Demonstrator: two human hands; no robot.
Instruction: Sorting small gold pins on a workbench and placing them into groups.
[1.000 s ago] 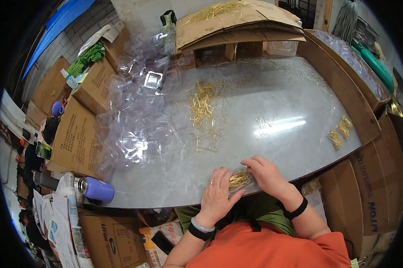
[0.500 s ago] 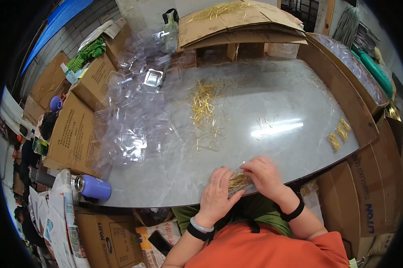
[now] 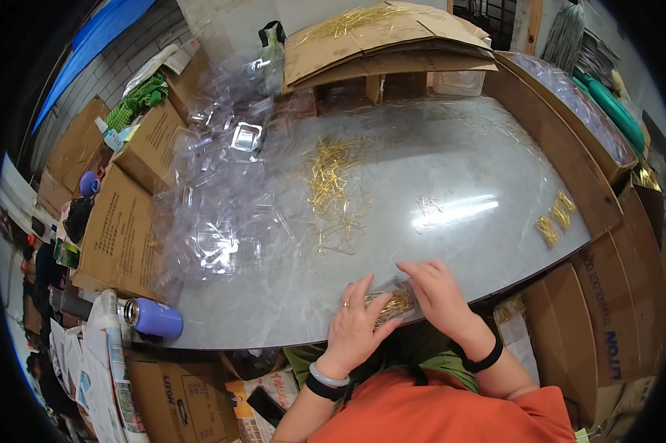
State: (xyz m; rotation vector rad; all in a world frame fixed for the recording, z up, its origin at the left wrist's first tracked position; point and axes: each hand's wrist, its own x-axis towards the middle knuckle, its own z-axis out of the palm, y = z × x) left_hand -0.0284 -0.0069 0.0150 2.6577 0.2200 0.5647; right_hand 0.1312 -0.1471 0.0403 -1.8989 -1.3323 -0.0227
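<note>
Cupping a small clear plastic box [image 3: 396, 304] from both sides, the hands stand apart at the counter's near edge. The box is filled with thin gold wire pins, which show through its glossy walls. The left hand [image 3: 356, 325] lies against its left end, with one finger over the top; the right hand [image 3: 437, 294] is at the right end, its fingers stretched out past the box. How firmly either one grips, I cannot tell.

Along the counter's left edge spreads a tangled heap of clear plastic packaging [image 3: 226, 199], thin, shiny and angular. Behind it stand brown cardboard cartons [image 3: 120, 236], and by the near left corner is a purple bottle [image 3: 159, 319] with a metallic rim.

Mid-counter, between the plastic and the bare part, lies a loose pile of gold wire pins [image 3: 333, 173], thinning toward the near edge. Compact gold bundles [image 3: 564, 210] rest near the right edge. At the far edge, a bowed cardboard sheet [image 3: 388, 52] carries more gold strands [image 3: 351, 22], and a translucent plastic tub [image 3: 457, 83] sits beneath it. The counter [image 3: 274, 310] itself is smooth, grey and faintly marbled.
</note>
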